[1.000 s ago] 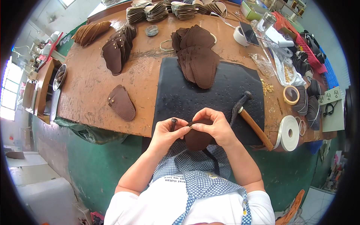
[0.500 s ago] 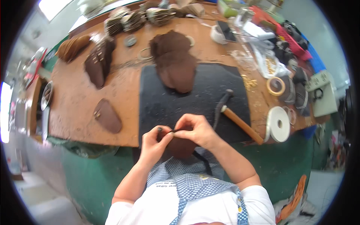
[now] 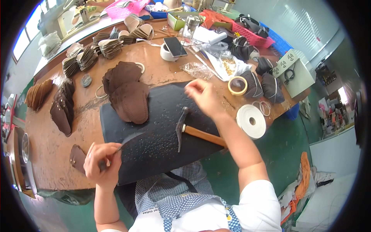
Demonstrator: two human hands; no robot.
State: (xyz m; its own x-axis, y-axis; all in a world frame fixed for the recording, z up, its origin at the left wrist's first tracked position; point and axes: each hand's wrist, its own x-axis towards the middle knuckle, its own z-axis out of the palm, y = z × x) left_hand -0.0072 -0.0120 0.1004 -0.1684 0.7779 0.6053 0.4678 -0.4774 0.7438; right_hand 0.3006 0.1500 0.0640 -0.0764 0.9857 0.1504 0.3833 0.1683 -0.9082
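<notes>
My left hand [image 3: 101, 164] is closed over the near left corner of the black mat [image 3: 162, 143]. Its fingers pinch a thin dark item [image 3: 131, 140] whose far end is smeared by motion; I cannot tell whether it is leather edge-on or a tool. A dark rounded end [image 3: 102, 165] shows at the palm. My right hand [image 3: 205, 96] reaches to the mat's far right corner, fingers curled together; what lies in or under them is hidden. Between the hands, a hammer [image 3: 203, 135] with a wooden handle rests on the mat. One brown leather piece [image 3: 78, 157] lies beside my left hand.
Overlapping brown leather pieces [image 3: 129, 100] lie across the mat's far edge. Further leather stacks [image 3: 63, 104] stand at left. On the right are a white tape roll [image 3: 251, 121], a yellowish tape ring [image 3: 237, 85] and a grey box [image 3: 295, 73]. A phone [image 3: 175, 46] lies farther back.
My hands have parted: the left moved left, the right went forward to the mat's far corner. The whole view has swung right. The brown leather between my hands is no longer clearly visible.
</notes>
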